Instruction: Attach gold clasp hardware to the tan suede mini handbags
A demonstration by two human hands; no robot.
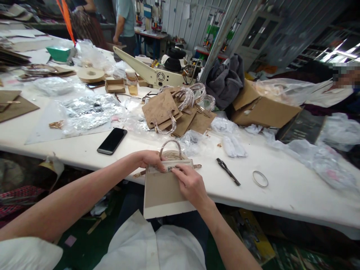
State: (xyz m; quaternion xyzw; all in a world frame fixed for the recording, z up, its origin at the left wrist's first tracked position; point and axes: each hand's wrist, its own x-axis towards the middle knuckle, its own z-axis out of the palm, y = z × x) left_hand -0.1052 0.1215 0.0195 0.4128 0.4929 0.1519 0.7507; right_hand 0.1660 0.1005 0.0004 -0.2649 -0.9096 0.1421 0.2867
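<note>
A small beige handbag piece [161,193] with a pale lower strip rests against the table's near edge, over my lap. My left hand [152,159] is closed on its upper left edge, thumb on the front. The fingers of my right hand [191,183] are pressed together at the top of the bag, by a small metallic fitting [170,169]; its exact shape is too small to tell. A curved handle [170,143] rises behind the top edge. A strap end with a metal tip [197,166] sticks out to the right.
Brown bag pieces with wrapped handles [163,108] are piled ahead. Around them on the white table [295,198] lie a phone [112,141], black tweezers [228,171], a ring [260,179] and plastic wrap. A cardboard box [264,112] stands right; people stand behind.
</note>
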